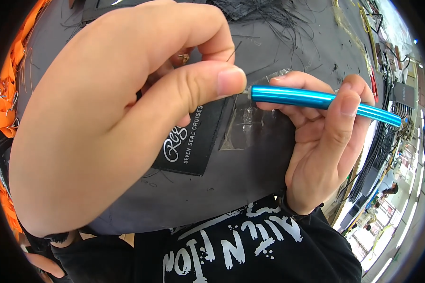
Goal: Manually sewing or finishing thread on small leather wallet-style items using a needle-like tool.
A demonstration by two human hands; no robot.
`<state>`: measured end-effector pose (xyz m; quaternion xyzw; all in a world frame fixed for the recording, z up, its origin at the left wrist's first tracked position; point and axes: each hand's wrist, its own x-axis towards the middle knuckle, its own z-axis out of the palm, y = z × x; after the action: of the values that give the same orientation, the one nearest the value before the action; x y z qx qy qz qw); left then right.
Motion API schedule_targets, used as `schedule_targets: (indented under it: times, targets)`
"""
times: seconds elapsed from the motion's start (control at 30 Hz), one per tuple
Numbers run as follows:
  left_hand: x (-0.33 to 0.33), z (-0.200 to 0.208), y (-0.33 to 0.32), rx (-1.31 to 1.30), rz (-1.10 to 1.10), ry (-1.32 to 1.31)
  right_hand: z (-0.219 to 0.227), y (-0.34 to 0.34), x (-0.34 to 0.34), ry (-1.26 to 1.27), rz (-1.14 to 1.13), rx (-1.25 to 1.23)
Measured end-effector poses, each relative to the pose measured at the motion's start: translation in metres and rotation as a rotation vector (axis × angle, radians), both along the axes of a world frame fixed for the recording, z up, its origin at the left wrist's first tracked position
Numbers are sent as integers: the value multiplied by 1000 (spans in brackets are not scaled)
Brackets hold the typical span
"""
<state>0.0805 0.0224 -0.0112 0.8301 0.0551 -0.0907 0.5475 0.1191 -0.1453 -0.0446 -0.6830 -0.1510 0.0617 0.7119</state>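
My right hand (328,127) holds a slim, shiny blue metallic pen-shaped tool (288,95) between thumb and fingers, almost level, its thicker end toward my left hand. My left hand (141,80) is closed in a pinch, its thumb tip right by that end of the tool. A short dark thread (234,51) sticks up from between its thumb and forefinger; whatever else sits in the pinch is hidden. A small gold-coloured metal piece (183,58) shows among the left fingers. Below the hands, a black rectangular stitched piece (193,158) with white lettering lies on the dark grey work surface (231,186).
Clear plastic film (245,129) lies beside the black piece. A heap of loose black threads (264,12) spreads at the far side. Orange straps (7,104) with metal hooks hang along the left edge. Black cables (373,162) and a dark box (403,95) are at the right.
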Motion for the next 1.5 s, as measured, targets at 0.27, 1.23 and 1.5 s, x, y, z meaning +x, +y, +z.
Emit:
schedule_targets:
  times: [0.27,1.23,1.5]
  targets:
    - [1,6,5,6,-12,57,1,-1,1,4,-8,-7]
    - [-30,40,-8,912,-253,-166,8,-22,5,283,141,396]
    - [-14,9,-20,705,-327,-383,10,-18,3,277,66,295]
